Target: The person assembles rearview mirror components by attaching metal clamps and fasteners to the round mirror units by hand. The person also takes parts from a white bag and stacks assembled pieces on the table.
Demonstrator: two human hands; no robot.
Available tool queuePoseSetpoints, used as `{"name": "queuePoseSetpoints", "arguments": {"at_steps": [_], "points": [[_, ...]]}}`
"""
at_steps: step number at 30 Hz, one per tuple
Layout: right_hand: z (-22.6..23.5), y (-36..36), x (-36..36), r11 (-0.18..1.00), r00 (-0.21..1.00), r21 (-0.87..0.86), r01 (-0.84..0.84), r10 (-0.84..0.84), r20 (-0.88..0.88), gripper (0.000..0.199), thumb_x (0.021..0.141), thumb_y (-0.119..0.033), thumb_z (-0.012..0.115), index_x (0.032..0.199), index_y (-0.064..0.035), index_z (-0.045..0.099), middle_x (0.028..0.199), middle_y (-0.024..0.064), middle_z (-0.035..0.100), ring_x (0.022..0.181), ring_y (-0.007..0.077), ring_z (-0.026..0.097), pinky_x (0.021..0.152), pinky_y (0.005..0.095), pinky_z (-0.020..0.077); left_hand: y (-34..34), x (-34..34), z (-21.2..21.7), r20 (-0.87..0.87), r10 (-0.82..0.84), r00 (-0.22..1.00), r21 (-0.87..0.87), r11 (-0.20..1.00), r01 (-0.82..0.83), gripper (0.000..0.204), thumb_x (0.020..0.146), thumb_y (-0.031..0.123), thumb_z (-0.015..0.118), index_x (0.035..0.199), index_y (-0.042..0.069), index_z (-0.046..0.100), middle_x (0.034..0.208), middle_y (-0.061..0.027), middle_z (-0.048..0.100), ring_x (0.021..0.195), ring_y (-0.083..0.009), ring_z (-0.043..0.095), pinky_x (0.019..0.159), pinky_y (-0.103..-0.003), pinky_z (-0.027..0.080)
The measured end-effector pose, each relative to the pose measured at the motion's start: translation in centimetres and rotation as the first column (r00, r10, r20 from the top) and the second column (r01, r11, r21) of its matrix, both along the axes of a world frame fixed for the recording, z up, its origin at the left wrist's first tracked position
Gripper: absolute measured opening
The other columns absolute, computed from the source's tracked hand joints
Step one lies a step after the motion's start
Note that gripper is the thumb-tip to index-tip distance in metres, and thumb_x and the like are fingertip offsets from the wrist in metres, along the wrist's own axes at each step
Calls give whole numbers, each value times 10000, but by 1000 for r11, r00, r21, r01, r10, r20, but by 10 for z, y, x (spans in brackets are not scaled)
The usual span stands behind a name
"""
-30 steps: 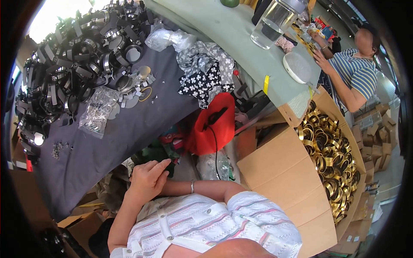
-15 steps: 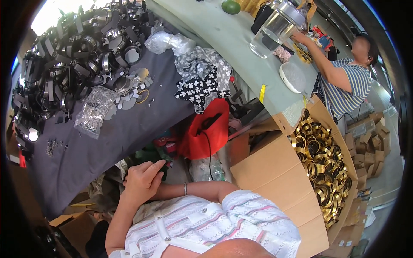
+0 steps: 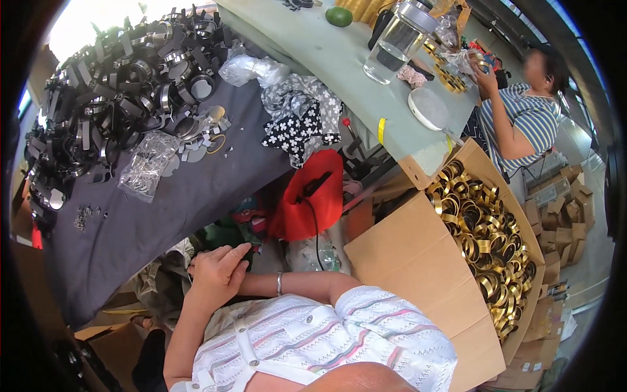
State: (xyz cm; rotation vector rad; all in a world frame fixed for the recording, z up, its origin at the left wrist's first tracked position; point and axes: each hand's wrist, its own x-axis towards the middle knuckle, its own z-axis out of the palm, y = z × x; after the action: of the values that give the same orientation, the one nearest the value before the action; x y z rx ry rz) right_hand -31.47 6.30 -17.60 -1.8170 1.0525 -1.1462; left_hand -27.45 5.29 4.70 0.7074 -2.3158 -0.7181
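My left hand (image 3: 219,269) lies across my right wrist, in front of my body below the dark-clothed table. Its index finger is stretched out and its thumb stands apart; no object shows in it. My right forearm (image 3: 310,286) comes across from the right, with a silver bracelet (image 3: 279,285) on it. The right hand is mostly hidden behind the left, so its fingers cannot be made out. Closest beyond the hands are a dark green cloth (image 3: 221,236) and a red bag (image 3: 312,202) with a black cord hanging from it.
Black-and-silver ring parts (image 3: 124,91) are heaped on the dark cloth (image 3: 189,186), beside a clear bag (image 3: 147,163) of small pieces. At right, a carton (image 3: 424,274) holds gold rings (image 3: 490,248). A glass jar (image 3: 392,55) stands on the green table; a co-worker (image 3: 522,117) sits beyond.
My hands keep their pose. The view has shifted slightly. The co-worker's hands have come up from the table and now hold something small.
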Motion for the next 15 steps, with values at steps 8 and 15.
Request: {"name": "queuePoseSetpoints", "arguments": {"at_steps": [8, 15], "points": [[1, 11, -9, 996, 997, -76, 38, -42, -59, 223, 839, -149, 515, 1037, -47, 528, 919, 104, 560, 911, 194, 549, 812, 306, 424, 12, 8, 1, -38, 4, 999, -43, 999, -6, 301, 676, 16, 629, 976, 30, 608, 633, -97, 537, 551, -270, 548, 482, -361, 409], [-1, 12, -10, 986, 989, -144, 86, -102, -110, 219, 830, -148, 527, 1024, -48, 539, 912, 99, 566, 899, 196, 552, 801, 307, 429, 19, 13, 5, -27, -13, 1000, -77, 997, 10, 325, 651, -17, 638, 973, 13, 603, 656, -113, 555, 579, -288, 558, 488, -379, 413]]}}
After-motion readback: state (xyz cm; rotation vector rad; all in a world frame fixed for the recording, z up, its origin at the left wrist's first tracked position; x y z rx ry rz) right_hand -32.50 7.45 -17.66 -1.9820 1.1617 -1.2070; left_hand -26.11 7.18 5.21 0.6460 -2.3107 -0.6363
